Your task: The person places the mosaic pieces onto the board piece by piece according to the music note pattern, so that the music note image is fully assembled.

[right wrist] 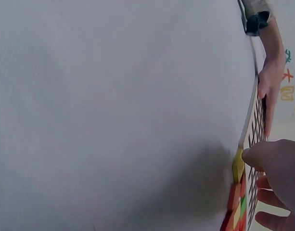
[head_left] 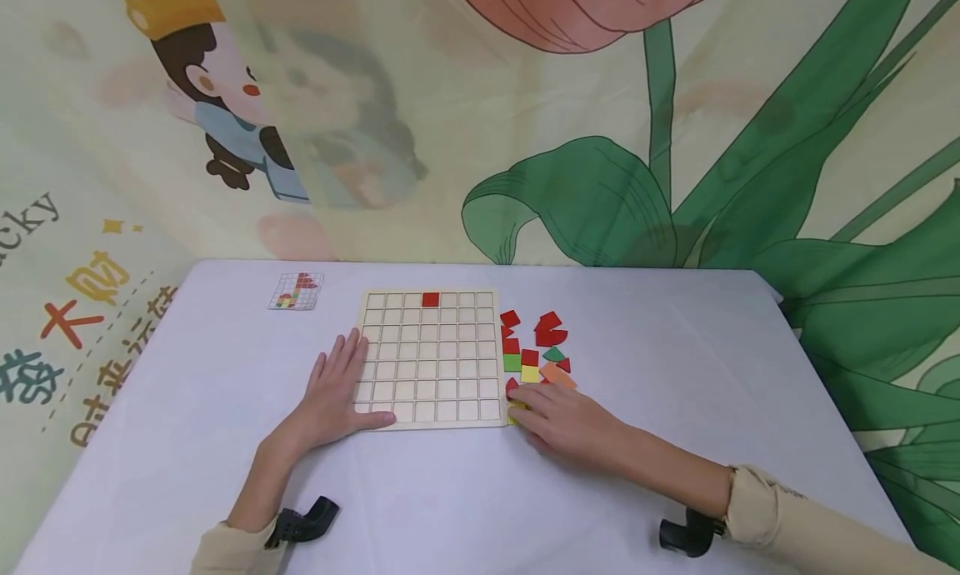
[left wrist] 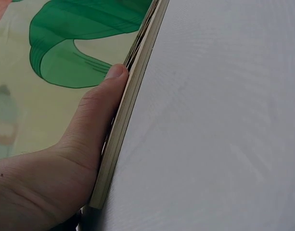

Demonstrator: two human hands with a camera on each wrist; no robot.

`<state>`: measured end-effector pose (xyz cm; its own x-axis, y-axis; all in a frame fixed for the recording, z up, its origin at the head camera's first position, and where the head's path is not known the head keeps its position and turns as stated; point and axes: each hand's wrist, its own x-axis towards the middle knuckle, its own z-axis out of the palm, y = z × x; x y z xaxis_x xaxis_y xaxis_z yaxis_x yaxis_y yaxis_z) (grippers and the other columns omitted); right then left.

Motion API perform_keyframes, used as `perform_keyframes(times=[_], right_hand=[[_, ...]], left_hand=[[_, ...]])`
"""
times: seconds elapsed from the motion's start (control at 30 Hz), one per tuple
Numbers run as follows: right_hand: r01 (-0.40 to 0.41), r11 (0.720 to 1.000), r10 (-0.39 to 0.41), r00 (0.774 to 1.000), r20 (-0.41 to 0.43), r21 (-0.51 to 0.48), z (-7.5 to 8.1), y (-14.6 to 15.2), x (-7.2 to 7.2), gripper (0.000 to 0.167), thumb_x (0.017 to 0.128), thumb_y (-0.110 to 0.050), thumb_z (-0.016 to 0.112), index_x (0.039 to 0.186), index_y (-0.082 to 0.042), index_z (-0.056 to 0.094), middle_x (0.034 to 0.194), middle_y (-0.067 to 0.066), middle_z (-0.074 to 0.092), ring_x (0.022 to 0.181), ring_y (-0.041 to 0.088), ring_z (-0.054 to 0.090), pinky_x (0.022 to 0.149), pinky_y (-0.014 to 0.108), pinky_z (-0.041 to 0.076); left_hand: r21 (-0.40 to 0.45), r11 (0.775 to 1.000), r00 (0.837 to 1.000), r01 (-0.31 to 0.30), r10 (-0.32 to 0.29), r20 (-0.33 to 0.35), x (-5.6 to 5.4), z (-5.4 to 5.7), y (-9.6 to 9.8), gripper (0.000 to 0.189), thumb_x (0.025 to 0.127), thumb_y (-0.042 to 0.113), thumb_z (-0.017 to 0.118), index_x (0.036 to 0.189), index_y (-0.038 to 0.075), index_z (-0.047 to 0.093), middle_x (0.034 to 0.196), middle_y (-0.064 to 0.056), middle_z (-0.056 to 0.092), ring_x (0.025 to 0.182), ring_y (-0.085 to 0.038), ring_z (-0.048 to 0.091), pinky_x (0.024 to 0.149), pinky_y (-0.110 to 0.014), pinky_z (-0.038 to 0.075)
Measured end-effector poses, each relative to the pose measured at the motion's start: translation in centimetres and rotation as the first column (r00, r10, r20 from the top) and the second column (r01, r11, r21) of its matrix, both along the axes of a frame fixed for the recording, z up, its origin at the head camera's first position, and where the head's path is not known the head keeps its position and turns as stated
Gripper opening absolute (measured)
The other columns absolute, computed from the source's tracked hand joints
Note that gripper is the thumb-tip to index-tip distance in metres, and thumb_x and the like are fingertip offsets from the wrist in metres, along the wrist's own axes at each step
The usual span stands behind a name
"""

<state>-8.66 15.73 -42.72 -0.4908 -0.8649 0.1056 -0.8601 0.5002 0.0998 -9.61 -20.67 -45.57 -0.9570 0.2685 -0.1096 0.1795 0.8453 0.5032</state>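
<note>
A wooden grid board (head_left: 427, 360) lies flat on the table, with one red square (head_left: 431, 300) in its top row. My left hand (head_left: 337, 389) rests along the board's left side, fingers straight and thumb laid over the near edge; the left wrist view shows this thumb (left wrist: 96, 108) against the board's rim. Just right of the board, my right hand (head_left: 570, 425) reaches over loose coloured pieces. Its fingertips are at a small red piece (head_left: 512, 386) and a yellow piece (head_left: 516, 415). The thumb (right wrist: 255, 155) meets the yellow piece (right wrist: 238, 166) in the right wrist view, fingers spread.
Red, green, yellow and orange pieces, several of them like the orange piece (head_left: 558, 376) and the green piece (head_left: 554, 354), lie right of the board. A small pattern card (head_left: 296, 292) lies at the back left of the white-covered table (head_left: 675, 333). Behind hangs a printed cloth (head_left: 450, 100).
</note>
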Motion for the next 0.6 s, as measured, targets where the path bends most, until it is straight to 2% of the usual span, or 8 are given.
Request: perform_keyframes(times=[0.17, 0.4, 0.6], right_hand=[[0.063, 0.998, -0.063, 0.998, -0.025, -0.006, 1.0, 0.9, -2.2, 0.048, 0.080, -0.031, 0.078, 0.123, -0.015, 0.064, 0.126, 0.003, 0.064, 0.118, 0.018, 0.059, 0.093, 0.031, 0.055], [0.218, 0.973, -0.220, 0.975, 0.029, 0.073, 2.3, 1.7, -7.1, 0.053, 0.074, -0.020, 0.084, 0.123, -0.008, 0.065, 0.126, 0.007, 0.062, 0.117, 0.022, 0.058, 0.091, 0.034, 0.056], [0.233, 0.958, -0.244, 0.968, 0.052, 0.166, 1.9, 1.8, -10.4, 0.056, 0.068, -0.016, 0.088, 0.120, -0.008, 0.068, 0.125, 0.009, 0.063, 0.118, 0.025, 0.057, 0.091, 0.035, 0.057]], left_hand=[[0.003, 1.000, 1.000, 0.000, 0.000, 0.005, 0.0, 0.1, -0.1, 0.123, 0.072, 0.058, 0.076, 0.154, -0.004, 0.008, 0.163, -0.022, 0.000, 0.150, -0.043, -0.004, 0.117, -0.064, -0.002], [-0.006, 1.000, 1.000, -0.003, 0.003, 0.003, 0.0, 0.2, -0.1, 0.123, 0.072, 0.058, 0.076, 0.154, -0.003, 0.007, 0.163, -0.022, 0.000, 0.150, -0.043, -0.004, 0.118, -0.063, -0.002], [-0.007, 1.000, 1.000, -0.003, 0.003, 0.006, 0.0, 0.2, 0.0, 0.123, 0.072, 0.058, 0.076, 0.154, -0.003, 0.007, 0.163, -0.021, 0.000, 0.150, -0.043, -0.003, 0.118, -0.063, -0.002]])
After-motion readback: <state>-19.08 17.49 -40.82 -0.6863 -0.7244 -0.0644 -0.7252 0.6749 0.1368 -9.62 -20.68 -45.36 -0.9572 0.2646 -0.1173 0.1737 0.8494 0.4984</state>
